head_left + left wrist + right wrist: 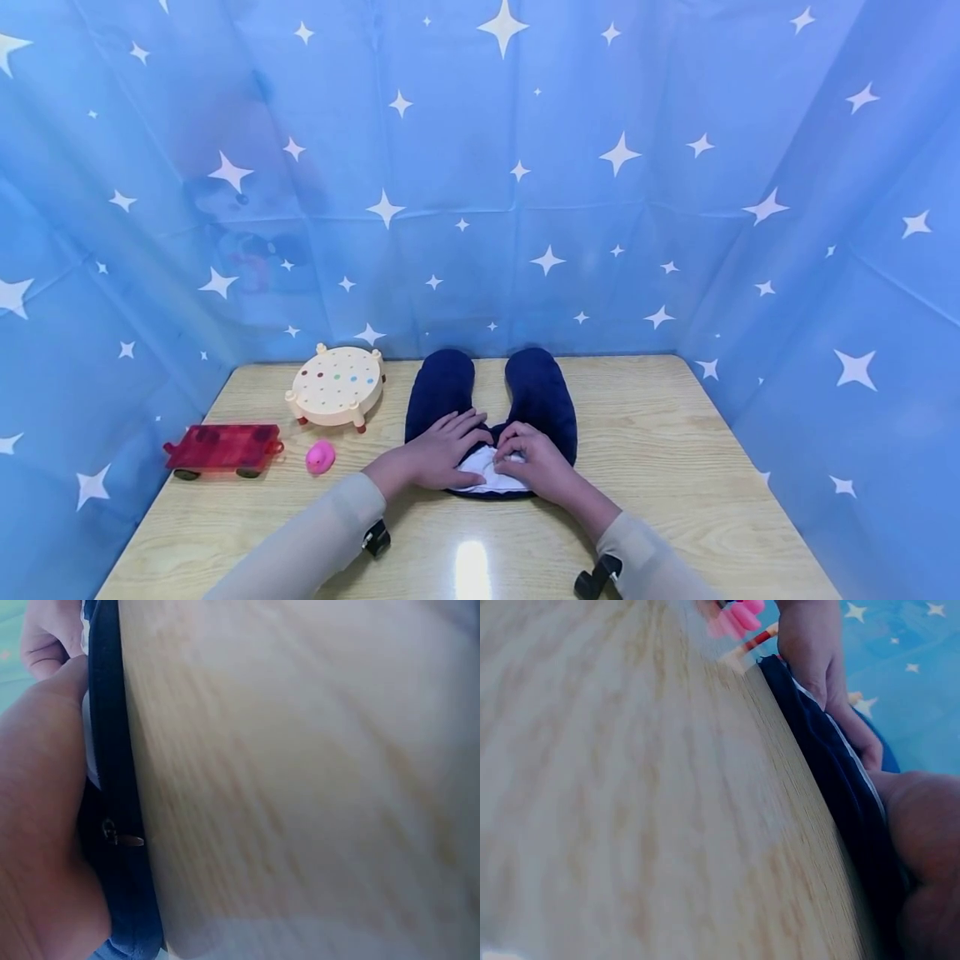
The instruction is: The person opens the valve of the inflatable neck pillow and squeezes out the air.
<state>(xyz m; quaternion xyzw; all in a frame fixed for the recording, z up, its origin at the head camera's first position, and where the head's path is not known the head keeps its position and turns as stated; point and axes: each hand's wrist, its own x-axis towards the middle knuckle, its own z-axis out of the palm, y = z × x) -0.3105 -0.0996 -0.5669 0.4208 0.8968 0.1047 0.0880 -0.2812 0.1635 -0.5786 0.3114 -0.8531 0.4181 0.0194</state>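
Note:
A navy U-shaped neck pillow lies on the table with its two arms pointing away. Along its near curve the dark cover stands apart, and white inner fabric shows through the gap. My left hand rests spread on the left part of this curve, its thumb over the white fabric. My right hand has its fingers curled and pinches the white fabric at the right side; its fingertips are partly hidden. A small zipper pull hangs at the cover's edge in the left wrist view.
A cream round toy stool with short legs stands at the back left. Nearer are a red translucent toy car base and a small pink toy. A blue star-patterned curtain borders the wooden table behind and at both sides.

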